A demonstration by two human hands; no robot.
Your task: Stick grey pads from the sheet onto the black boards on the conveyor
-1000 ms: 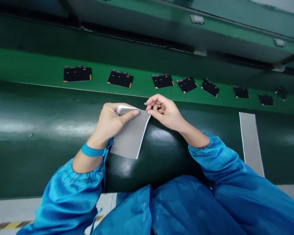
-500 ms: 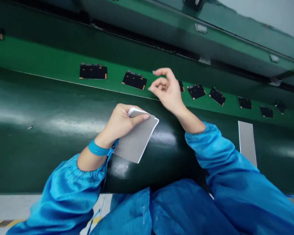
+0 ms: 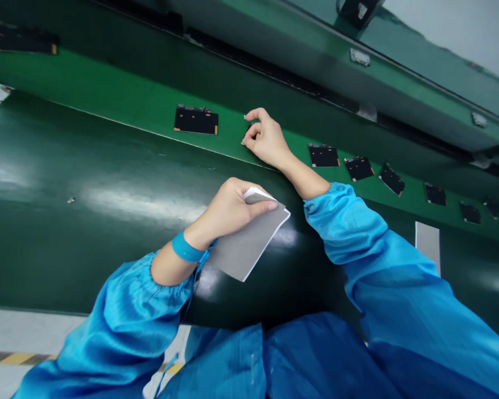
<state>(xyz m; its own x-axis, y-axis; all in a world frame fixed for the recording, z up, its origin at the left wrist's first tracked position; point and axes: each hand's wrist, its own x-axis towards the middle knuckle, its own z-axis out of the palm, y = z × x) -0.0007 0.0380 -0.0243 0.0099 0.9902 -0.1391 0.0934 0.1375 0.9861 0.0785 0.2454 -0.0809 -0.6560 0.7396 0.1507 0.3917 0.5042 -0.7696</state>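
My left hand (image 3: 237,209) is closed on a thin stack of grey sheets with white edges (image 3: 249,249), thumb on top. The stack hangs tilted above the dark green bench. My right hand (image 3: 268,138) is over the bright green strip behind the bench, its index finger raised apart from the thumb and the other fingers curled. Under it lies a black board (image 3: 248,129), mostly hidden by the hand; I see only a dark bit between the fingers. To its left is another black board with orange corners (image 3: 196,120).
Further black boards lie along the strip, including one to the right (image 3: 323,155) and one at far left (image 3: 24,40). A grey sheet (image 3: 427,244) rests on the bench (image 3: 108,244) beside my right sleeve. A tiny scrap (image 3: 71,200) lies at left. A dark ledge (image 3: 274,77) runs behind the strip.
The view has shifted, so the boards appear further right. My right hand has moved left along the strip, now covering a board that was in plain sight. My left hand keeps the sheets.
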